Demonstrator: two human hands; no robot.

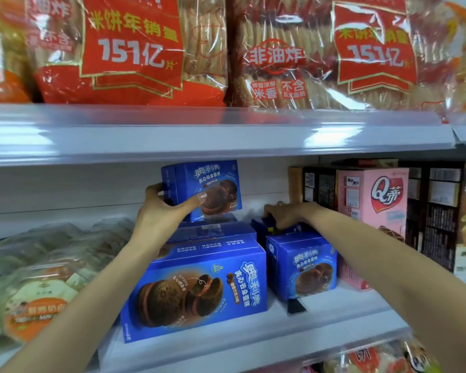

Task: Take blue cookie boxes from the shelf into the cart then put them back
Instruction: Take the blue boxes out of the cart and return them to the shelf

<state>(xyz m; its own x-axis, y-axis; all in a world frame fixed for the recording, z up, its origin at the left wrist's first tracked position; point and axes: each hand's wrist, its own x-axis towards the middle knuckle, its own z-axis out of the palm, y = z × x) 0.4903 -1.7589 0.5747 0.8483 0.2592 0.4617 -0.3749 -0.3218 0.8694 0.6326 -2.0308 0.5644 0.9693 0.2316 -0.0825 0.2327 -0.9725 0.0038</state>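
Note:
My left hand point(162, 208) grips a small blue cookie box point(202, 191), held upright above a stack of blue boxes on the middle shelf point(253, 335). A large blue cookie box point(197, 289) lies on its side at the front of that stack. To its right stands another small blue box point(303, 265). Behind that one my right hand point(285, 215) rests palm down on a further blue box point(264, 227), with the fingers curled over it. No cart is in view.
The shelf above point(199, 133) hangs close over the held box and carries big red rice-cracker bags point(135, 49). Pink point(371, 211) and dark upright boxes stand to the right. Clear-wrapped pastry packs point(38, 278) lie to the left.

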